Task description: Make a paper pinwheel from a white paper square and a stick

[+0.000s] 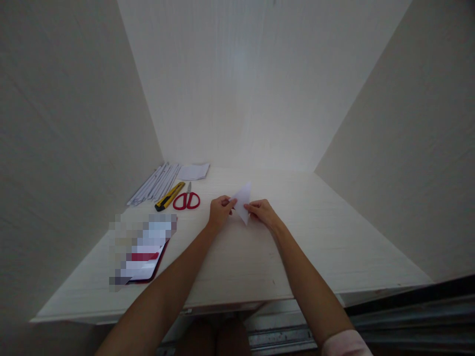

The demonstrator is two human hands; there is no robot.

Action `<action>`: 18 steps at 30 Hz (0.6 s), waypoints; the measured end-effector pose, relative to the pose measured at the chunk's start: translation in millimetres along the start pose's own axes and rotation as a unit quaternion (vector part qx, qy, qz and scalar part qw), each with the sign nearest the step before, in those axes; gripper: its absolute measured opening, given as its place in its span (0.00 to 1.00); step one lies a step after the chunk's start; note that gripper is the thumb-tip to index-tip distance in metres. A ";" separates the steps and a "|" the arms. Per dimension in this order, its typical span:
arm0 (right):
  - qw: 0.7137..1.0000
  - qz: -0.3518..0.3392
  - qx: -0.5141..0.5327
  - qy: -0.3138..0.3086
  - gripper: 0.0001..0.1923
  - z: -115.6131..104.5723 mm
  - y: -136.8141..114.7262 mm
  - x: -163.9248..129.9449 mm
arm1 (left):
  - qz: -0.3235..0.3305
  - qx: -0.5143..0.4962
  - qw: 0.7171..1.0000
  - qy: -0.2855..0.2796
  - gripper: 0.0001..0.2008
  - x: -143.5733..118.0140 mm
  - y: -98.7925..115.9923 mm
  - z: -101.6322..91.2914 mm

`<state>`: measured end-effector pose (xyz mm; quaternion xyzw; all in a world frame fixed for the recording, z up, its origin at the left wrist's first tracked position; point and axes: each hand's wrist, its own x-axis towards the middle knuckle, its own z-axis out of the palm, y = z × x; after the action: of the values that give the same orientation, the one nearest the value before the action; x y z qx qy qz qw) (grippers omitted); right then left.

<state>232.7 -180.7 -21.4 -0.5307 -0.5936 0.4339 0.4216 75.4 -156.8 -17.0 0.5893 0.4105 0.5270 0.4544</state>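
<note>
paper piece: small white folded paper [243, 201], roughly triangular, pointed at top and bottom; held just above the table [334, 237] near its middle, between both hands
left hand: left hand [219, 211] pinches the paper's left edge between thumb and fingers; fingers curled in, not spread
right hand: right hand [262, 211] pinches the paper's right side, thumb and forefinger pressed together on it; other fingers tucked
handling: judged very light, thin, floppy unless folded; creases easily and could tear if pulled apart; not slippery, not breakable; folds likely stiffen it a little
where to hold: judged best at edges or along a crease with fingertip pinch, one hand each side as shown; light pressure is enough
scissors: red-handled scissors [186, 200] flat on the table, left of the hands, apart from them
knife: yellow and black utility knife [169, 196] just beside the scissors on their left
strips: bundle of white rolled or folded paper strips [154, 184] at the back left by the wall
spare paper: white folded sheet [193, 171] behind the scissors
left front: blurred-out item on a dark red cover [143, 249]; contents cannot be told
</note>
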 end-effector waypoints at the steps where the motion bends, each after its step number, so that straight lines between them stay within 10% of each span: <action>1: 1.000 -0.001 -0.008 0.001 0.18 0.5 -1.5 -0.9 | 0.002 0.001 1.000 0.006 0.10 0.2 0.7 -0.4; 18: 0.996 -0.001 0.052 -0.079 0.12 9.3 -5.5 -4.3 | 0.015 -0.023 0.996 0.086 0.10 12.1 -12.0 -9.3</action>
<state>222.7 -185.9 -18.8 -0.4720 -0.6021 0.5041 0.4006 67.3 -141.2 -25.2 0.5378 0.4268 0.5916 0.4227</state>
